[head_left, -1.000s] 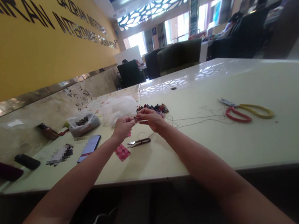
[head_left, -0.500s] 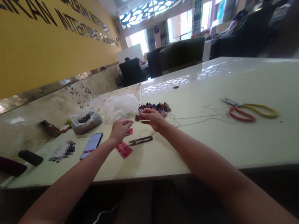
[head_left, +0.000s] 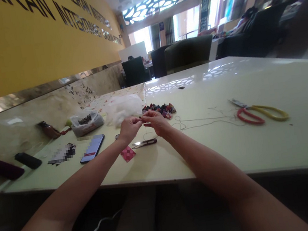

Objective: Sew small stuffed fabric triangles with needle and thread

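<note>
My left hand (head_left: 129, 129) and my right hand (head_left: 155, 121) meet fingertip to fingertip above the table. Both are pinched at a small dark thing, too small to make out. Just behind my right hand lies a cluster of small patterned fabric pieces (head_left: 167, 109). Below the hands are thread snips (head_left: 148, 142) and a pink patterned cloth square (head_left: 127, 154). A thin thread (head_left: 197, 120) runs from near my right hand toward large scissors (head_left: 256, 112) with one red and one yellow handle.
Left of my hands, the white table (head_left: 206, 158) holds a phone (head_left: 92, 148), a plastic bag with dark contents (head_left: 88, 124), clear plastic (head_left: 123, 108), two dark spools (head_left: 28, 160) and a brown bottle (head_left: 49, 130). Chairs (head_left: 188, 55) and people are beyond.
My left hand has moved right and slightly up, so its fingertips now meet those of my right hand. The view has shifted slightly.
</note>
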Demonstrator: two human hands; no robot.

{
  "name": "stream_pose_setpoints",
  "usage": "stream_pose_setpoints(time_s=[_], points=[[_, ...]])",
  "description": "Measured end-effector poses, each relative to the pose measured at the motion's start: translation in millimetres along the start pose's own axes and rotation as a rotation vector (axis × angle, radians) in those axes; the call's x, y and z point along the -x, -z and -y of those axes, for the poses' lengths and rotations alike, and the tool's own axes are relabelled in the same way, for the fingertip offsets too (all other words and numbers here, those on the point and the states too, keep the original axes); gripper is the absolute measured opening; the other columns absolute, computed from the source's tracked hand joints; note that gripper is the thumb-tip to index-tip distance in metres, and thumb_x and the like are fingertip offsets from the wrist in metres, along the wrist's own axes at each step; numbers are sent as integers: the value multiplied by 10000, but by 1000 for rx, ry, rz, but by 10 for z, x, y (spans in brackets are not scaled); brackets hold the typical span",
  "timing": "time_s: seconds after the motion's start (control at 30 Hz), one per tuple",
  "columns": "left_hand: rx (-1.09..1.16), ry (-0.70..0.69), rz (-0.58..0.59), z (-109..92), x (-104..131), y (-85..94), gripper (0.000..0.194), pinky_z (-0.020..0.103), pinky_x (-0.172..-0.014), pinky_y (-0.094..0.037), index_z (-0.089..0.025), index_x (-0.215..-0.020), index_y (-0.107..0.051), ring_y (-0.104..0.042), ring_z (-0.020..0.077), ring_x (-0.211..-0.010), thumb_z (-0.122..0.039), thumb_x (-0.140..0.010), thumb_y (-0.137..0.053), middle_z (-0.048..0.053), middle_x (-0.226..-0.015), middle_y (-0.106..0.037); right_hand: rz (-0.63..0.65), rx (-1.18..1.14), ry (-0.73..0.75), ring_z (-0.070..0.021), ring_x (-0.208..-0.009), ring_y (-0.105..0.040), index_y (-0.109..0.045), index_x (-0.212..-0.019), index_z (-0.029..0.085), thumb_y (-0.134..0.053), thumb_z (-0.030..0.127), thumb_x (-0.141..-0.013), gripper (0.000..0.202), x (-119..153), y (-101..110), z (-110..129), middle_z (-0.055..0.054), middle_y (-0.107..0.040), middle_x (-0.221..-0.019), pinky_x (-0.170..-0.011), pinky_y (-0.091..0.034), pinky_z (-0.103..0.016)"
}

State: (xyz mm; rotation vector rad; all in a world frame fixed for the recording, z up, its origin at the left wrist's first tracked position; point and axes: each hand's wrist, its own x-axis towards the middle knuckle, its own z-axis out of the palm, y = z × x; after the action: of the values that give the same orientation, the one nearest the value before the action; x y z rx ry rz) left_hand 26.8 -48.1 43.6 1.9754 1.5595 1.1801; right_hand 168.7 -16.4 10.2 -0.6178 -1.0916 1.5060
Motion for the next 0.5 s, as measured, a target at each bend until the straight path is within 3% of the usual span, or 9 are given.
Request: stream_pose_setpoints(time_s=[0.33, 0.5], points=[[-75, -29, 20, 58, -13, -10, 216, 242, -561, -363, -148, -679, -688, -509, 125, -590, -343, -750, -628, 6, -625, -613, -39, 127, 106, -113, -657, -512, -500, -639, 208, -696, 281, -646, 209, -12, -34, -23, 41, -535, -639, -672, -418, -278], [-67, 39, 0, 75, 12, 74, 139, 248, -551, -379, -155, -678, -654, -503, 118, -547, -281, -714, -607, 1, -626, -615, -80, 175, 86, -120, -664, -543, -508, -648, 205, -666, 247, -646, 163, -50, -15, -48, 31, -571, -651, -650, -417, -271]])
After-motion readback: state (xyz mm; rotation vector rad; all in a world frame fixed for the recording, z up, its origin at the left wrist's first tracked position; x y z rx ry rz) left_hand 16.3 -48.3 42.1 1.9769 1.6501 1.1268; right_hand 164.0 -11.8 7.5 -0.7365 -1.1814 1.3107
